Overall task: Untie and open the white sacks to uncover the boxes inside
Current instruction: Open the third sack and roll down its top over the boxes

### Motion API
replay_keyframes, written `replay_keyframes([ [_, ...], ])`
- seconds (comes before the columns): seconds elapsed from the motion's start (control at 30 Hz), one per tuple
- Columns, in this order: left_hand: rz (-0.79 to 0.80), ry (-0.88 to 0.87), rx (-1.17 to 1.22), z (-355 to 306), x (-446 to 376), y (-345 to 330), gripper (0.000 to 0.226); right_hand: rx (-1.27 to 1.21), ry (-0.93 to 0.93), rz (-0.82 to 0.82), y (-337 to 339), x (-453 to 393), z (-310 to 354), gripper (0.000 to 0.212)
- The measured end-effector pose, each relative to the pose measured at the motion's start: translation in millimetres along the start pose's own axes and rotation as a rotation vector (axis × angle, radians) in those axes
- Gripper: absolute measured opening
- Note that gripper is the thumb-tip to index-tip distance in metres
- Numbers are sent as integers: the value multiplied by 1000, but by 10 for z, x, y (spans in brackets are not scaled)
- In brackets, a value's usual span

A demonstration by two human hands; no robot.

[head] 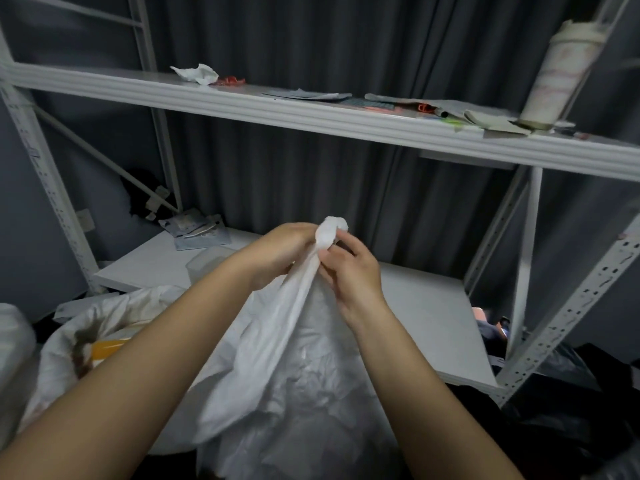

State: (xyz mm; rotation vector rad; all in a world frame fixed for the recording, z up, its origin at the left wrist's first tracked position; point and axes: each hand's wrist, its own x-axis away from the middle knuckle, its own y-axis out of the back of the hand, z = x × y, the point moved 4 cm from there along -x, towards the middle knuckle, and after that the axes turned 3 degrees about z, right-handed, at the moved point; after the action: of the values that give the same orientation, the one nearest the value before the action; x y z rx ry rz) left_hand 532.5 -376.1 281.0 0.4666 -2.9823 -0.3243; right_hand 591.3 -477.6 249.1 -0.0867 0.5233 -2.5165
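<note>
Both hands work at the knot topping a white sack held up in front of the lower shelf. The left hand grips the gathered neck just beneath the knot, fingers curled round the plastic. The right hand pinches the knot from the other side — thumb and fingertips on the twisted plastic. The sack hangs bunched and still tied; its contents are hidden. A second, stained sack lies open at lower left, something yellow inside — possibly a box.
</note>
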Motion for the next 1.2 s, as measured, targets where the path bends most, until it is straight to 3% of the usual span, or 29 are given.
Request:
replay_keyframes([
  [0.03, -41, -14, -91, 24, 41, 38, 29, -186, -36, 17, -14, 8, 10, 43],
  [0.07, -88, -29, -154, 50, 72, 69, 24, -221, -16, 12, -21, 4, 36, 43],
  [0.1, -120, -51, -198, 90, 94, 93, 21, -91, 56, 3, -18, -6, 83, 45],
  [0.17, -148, -78, -244, 143, 117, 135, 20, 576, 347, 40, -9, -44, 221, 52],
  [0.23, -111, -56, -277, 128, 128, 184, 19, 1275, 680, 185, -37, -90, 369, 54],
  [0.33, 48, -43, -373, 43, 112, 176, 15, 1631, 788, 593, -105, -162, 615, 28],
  [0.4, 4, -71, -451, -26, 100, 157, 20, 1775, 704, 688, -145, -195, 737, 24],
  [0.47, -140, -112, -622, -67, 148, 109, 40, 1788, 539, 686, -144, -298, 797, 25],
  [0.53, -266, -114, -923, -17, 248, -46, 58, 1601, 358, 679, -108, -419, 826, 27],
  [0.63, -417, -183, -1310, 110, 270, -155, 39, 1296, 103, 668, 0, -551, 832, 31],
  [0.73, -505, -205, -1253, -9, 100, 265, 18, 1150, -23, 660, 134, -565, 834, 29],
  [0.83, -447, -278, -1188, -216, -3, 530, 28, 1219, -149, 746, 244, -474, 783, 27],
  [0.87, -364, -327, -1184, -234, -25, 499, 33, 1257, -123, 764, 261, -436, 786, 20],
  [0.93, -152, -346, -1085, -197, -30, 378, 44, 1260, 102, 699, 303, -385, 829, 11],
  [1.03, -6, -343, -817, -153, -61, 347, 40, 1385, 475, 557, 470, -291, 914, 25],
  [1.1, -46, -408, -852, -147, -107, 334, 37, 1746, 606, 572, 549, -231, 904, 44],
  [1.17, -204, -701, -1165, -196, -94, 206, 41, 1995, 620, 628, 542, -217, 897, 58],
  [1.2, -303, -891, -1316, -203, -68, 120, 41, 1989, 590, 667, 489, -209, 894, 61],
])
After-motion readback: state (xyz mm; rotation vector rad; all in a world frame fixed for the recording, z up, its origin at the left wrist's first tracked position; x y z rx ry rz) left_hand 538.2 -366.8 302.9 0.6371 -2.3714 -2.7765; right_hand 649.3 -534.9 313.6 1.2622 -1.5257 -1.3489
